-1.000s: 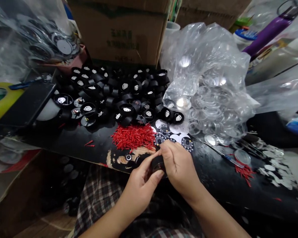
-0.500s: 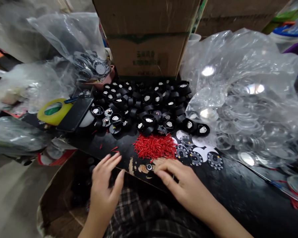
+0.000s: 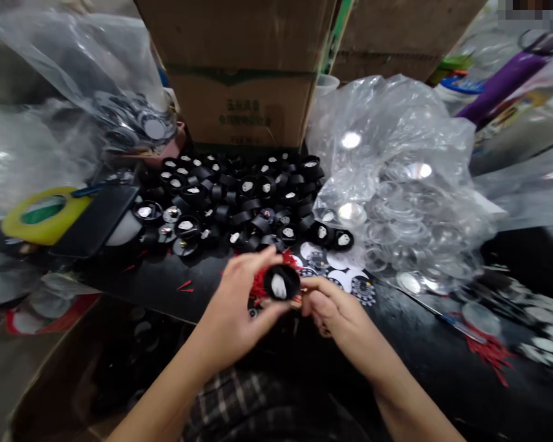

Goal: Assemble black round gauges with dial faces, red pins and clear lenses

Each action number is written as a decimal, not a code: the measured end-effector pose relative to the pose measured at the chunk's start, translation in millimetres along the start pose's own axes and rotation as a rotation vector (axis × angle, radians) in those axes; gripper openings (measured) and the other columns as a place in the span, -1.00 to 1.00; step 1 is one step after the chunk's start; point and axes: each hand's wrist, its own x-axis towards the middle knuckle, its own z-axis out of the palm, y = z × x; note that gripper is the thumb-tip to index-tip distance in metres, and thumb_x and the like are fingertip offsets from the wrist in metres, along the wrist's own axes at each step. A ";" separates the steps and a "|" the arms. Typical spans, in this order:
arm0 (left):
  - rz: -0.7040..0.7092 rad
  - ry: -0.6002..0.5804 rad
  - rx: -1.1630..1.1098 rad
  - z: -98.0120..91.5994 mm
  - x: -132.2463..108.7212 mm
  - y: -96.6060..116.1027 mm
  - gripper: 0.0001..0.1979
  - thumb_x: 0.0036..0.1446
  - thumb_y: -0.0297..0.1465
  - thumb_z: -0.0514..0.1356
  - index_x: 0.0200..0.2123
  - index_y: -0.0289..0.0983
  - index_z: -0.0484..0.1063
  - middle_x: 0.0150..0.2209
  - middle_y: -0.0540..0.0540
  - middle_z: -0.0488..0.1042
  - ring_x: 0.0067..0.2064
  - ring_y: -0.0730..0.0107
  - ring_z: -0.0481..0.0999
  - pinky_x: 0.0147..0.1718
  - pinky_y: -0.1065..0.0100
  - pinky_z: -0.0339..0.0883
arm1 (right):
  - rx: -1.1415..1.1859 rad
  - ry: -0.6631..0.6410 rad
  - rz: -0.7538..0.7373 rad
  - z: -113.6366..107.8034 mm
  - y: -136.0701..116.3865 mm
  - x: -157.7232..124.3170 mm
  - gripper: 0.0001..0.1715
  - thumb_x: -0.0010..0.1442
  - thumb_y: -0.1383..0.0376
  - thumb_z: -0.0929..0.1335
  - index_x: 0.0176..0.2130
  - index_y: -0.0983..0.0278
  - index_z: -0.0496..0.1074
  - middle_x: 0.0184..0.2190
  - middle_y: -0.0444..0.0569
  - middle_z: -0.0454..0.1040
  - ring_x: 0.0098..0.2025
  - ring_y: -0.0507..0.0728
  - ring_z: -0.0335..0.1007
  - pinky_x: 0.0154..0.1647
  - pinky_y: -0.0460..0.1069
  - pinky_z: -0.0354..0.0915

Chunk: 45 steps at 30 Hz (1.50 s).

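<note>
My left hand is closed around a round black case with a white plate inside, its open side facing me. At the right edge of this case, my right hand is pinched shut; what its fingertips hold, if anything, is hidden. Behind the case lies a pile of thin red pieces, partly covered by my left hand. Printed black dials and white discs lie to the right of the pile. Beyond are many similar black cases, heaped together, most with white plates inside.
At the left lie yellow tape and a dark phone-like slab. A cardboard box stands behind the heap. A plastic bag of clear round covers takes up the right, with a thin metal tool before it.
My left hand, open before, now holds a black case above the red pile. My right hand has come to the case's edge, still pinched. The view has turned right.
</note>
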 end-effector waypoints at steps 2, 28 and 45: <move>-0.169 -0.052 -0.267 9.5 -26.6 8.3 -0.38 -0.02 -0.41 0.34 0.14 0.00 0.34 0.09 -0.07 0.47 0.19 0.10 0.30 0.21 0.15 0.05 | 0.085 -0.073 0.018 0.4 -1.9 2.0 -0.63 0.27 0.01 0.23 -0.27 0.25 0.37 -0.42 -0.14 0.37 -0.38 0.03 0.27 -0.35 -0.08 0.20; -0.858 0.237 -1.353 56.8 -44.4 12.0 -0.61 0.22 -0.15 0.10 -0.06 -0.28 0.49 -0.04 -0.19 0.57 0.00 0.23 0.53 0.00 0.24 0.36 | -0.333 0.384 -0.061 -38.2 31.6 4.8 -0.75 0.21 0.15 0.31 -0.29 0.22 0.52 -0.31 -0.04 0.53 -0.21 0.17 0.43 -0.13 0.07 0.29; -0.747 0.260 -1.155 68.2 -43.9 18.1 -0.68 0.18 -0.26 0.19 0.02 -0.08 0.46 0.13 -0.02 0.45 0.19 0.20 0.35 0.15 0.21 0.23 | -0.158 0.270 -0.138 5.5 -3.6 -6.0 -0.88 0.23 0.25 0.32 -0.26 0.20 0.47 -0.34 -0.11 0.47 -0.29 0.06 0.39 -0.26 -0.05 0.30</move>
